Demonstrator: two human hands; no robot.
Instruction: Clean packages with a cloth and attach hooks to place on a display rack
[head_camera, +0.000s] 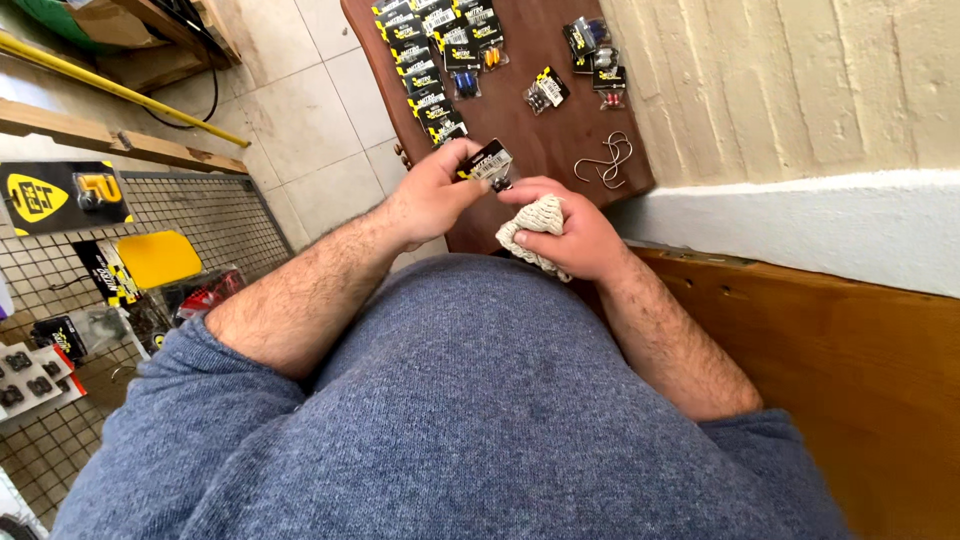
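Blue sweater fabric (470, 420) fills the bottom of the view, and both bare forearms reach forward from its pushed-up sleeves. Just beyond, the right hand (575, 235) is closed around a bunched cream knitted cloth (532, 228), and its thumb side touches a small black-and-yellow packet (488, 163). The left hand (432, 195) pinches that packet by its near edge, so both hands meet on it, above the near end of the dark wooden board (520, 125).

The step looks like wiping or checking the packet with the cloth; a steady pinch and a light rub seem called for.

Farther along the board, a row of similar packets (430, 50) runs up its left side, more packets (595, 55) lie near the right edge, and loose metal hooks (605, 160) sit by the near right corner. A wire grid panel (190, 215) with other goods lies at the left.
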